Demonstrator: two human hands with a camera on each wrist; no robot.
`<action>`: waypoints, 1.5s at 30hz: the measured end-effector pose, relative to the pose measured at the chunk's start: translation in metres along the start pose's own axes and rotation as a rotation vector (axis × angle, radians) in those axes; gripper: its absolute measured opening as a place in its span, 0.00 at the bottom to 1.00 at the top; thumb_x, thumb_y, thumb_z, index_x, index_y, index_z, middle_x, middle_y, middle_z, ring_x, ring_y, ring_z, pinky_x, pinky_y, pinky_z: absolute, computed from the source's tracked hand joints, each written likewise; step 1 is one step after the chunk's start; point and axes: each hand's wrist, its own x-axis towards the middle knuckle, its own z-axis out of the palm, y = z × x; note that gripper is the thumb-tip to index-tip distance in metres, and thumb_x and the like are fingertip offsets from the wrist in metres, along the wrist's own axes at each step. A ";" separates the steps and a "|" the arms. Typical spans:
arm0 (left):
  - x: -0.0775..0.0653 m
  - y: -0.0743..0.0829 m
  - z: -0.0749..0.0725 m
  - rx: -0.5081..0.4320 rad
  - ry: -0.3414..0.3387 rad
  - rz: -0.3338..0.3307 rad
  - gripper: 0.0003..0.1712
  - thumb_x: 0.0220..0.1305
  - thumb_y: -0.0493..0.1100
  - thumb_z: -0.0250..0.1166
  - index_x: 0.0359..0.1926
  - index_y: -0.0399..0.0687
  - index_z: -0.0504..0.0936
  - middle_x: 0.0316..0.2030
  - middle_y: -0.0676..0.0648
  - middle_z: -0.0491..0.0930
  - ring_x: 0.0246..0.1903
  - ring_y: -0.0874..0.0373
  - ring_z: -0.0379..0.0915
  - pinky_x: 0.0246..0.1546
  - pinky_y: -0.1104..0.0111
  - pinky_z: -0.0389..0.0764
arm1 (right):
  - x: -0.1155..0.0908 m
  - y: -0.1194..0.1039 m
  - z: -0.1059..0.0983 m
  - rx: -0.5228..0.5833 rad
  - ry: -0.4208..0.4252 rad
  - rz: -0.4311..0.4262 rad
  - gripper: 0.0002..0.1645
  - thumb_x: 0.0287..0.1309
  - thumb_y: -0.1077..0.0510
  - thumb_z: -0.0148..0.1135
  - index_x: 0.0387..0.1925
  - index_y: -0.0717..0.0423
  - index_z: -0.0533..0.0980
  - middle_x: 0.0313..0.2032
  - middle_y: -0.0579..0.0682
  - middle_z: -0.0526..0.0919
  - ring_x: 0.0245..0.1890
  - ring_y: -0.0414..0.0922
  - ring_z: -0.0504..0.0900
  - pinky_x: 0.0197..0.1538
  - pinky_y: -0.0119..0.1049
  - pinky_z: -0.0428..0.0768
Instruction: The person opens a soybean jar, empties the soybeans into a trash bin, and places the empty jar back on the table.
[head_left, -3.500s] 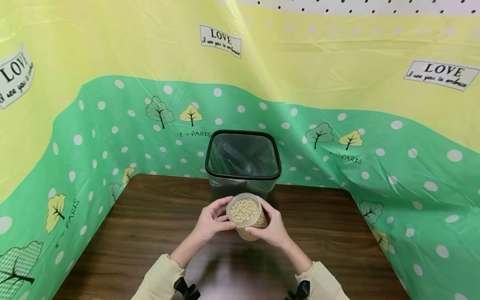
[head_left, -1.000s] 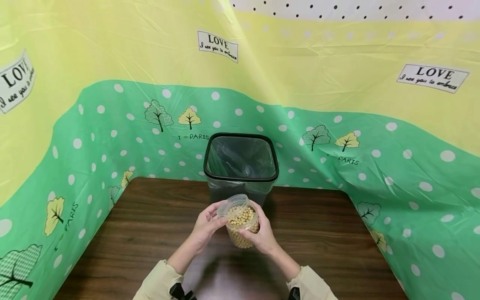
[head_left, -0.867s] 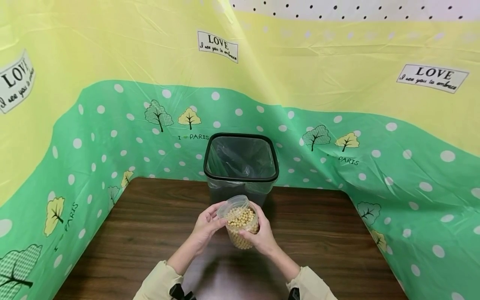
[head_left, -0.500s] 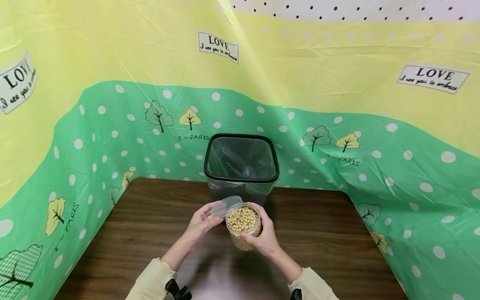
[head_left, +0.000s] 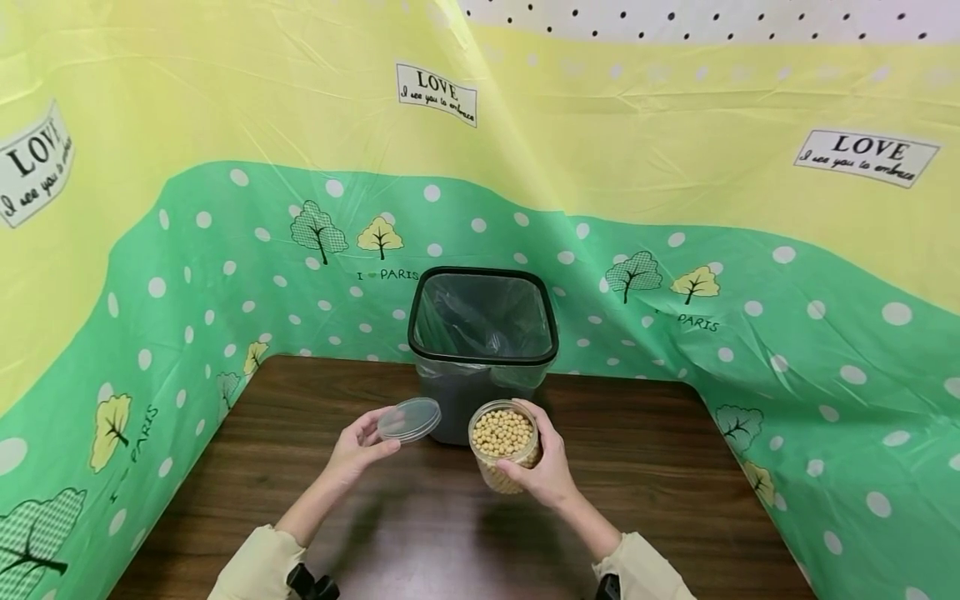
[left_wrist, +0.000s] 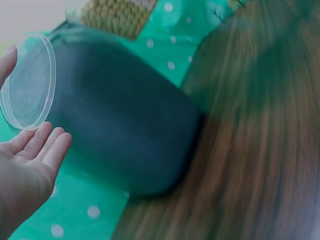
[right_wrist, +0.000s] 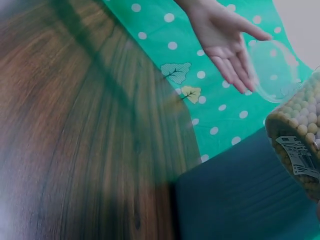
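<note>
Head view, bin: Dark grey, black-rimmed, fitted with a clear liner; stands at the far part of the tabletop.
Head view, lid: Tilted, in front of the bin's left side. Half a second ago it overlapped the jar's rim; a gap now separates the two.
Head view, left hand: Fingers and thumb pinching the lid by its edge.
Head view, jar: In front of the bin's right side, uncovered, filled close to the rim with pale round beans; appears raised off the tabletop.
Head view, right hand: Fingers grasping the jar around its side.
Left wrist view, lid: Seen across the bin's wall, its edge between thumb and fingertips.
Left wrist view, jar: Past the bin's upper end, cut by the frame.
Right wrist view, jar: Just beside the bin, bearing a printed label; right fingers almost wholly out of frame, grip not verifiable here.
Right wrist view, lid: Beyond the bin, in the left hand.
Finding: Uncovering is judged complete, leaving the beans accessible; tipping so full a jar would likely spill them.
</note>
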 end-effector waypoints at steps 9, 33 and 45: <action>-0.015 -0.021 -0.032 0.247 0.156 -0.190 0.31 0.52 0.33 0.65 0.58 0.31 0.66 0.50 0.37 0.72 0.46 0.58 0.73 0.40 0.73 0.76 | -0.004 0.010 -0.010 0.000 0.019 0.007 0.49 0.31 0.63 0.71 0.60 0.65 0.61 0.51 0.62 0.73 0.48 0.45 0.73 0.51 0.27 0.70; -0.033 -0.098 -0.060 0.796 0.168 -0.227 0.46 0.36 0.49 0.77 0.54 0.28 0.69 0.48 0.34 0.76 0.50 0.41 0.70 0.51 0.52 0.69 | -0.015 -0.005 -0.016 -0.006 0.019 0.105 0.45 0.33 0.66 0.69 0.58 0.69 0.62 0.49 0.67 0.73 0.46 0.49 0.74 0.48 0.27 0.72; -0.041 -0.103 -0.072 1.121 0.002 -0.115 0.47 0.25 0.59 0.78 0.50 0.41 0.75 0.53 0.34 0.71 0.53 0.40 0.68 0.48 0.50 0.71 | -0.025 0.019 -0.022 0.052 0.052 0.062 0.47 0.32 0.69 0.68 0.60 0.66 0.62 0.51 0.65 0.71 0.49 0.41 0.72 0.51 0.27 0.69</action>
